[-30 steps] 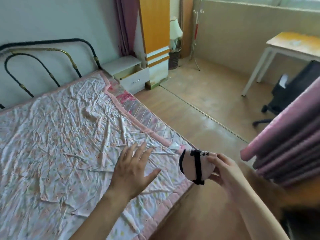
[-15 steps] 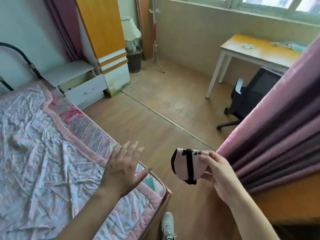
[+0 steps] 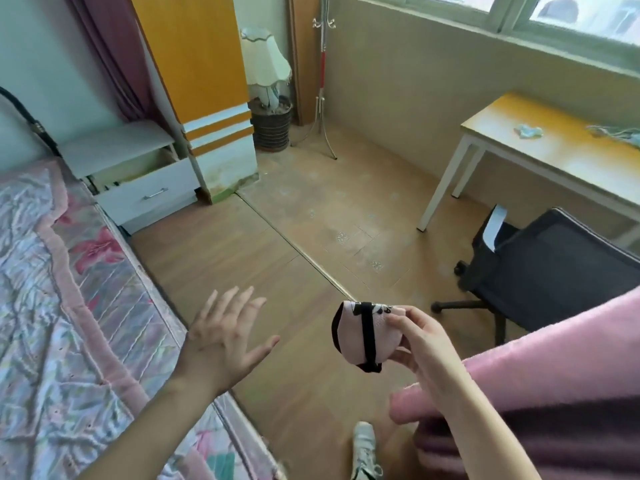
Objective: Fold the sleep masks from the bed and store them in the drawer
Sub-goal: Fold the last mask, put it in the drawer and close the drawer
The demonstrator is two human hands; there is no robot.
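Bed (image 3: 52,306) lies left, drawer (image 3: 149,194) behind it (desk (image 3: 554,147) far right).

Bright, soft daylight from the window (image 3: 571,12) at upper right; glare washing the worktop (image 3: 554,140) beneath it. Slightly blurred throughout, wide-angle bending at edges.

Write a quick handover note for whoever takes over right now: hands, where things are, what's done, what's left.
Right hand: pinches the folded pink sleep mask, black strap wrapped around it, held over the floor.
Left hand: open, fingers spread, holding nothing, above the bed edge.
Drawer of the white nightstand: pulled open, across the floor beside the bed head.
Done: this mask is folded.
Left: carry it to the drawer and drop it in. No other masks visible on the bed part in view.
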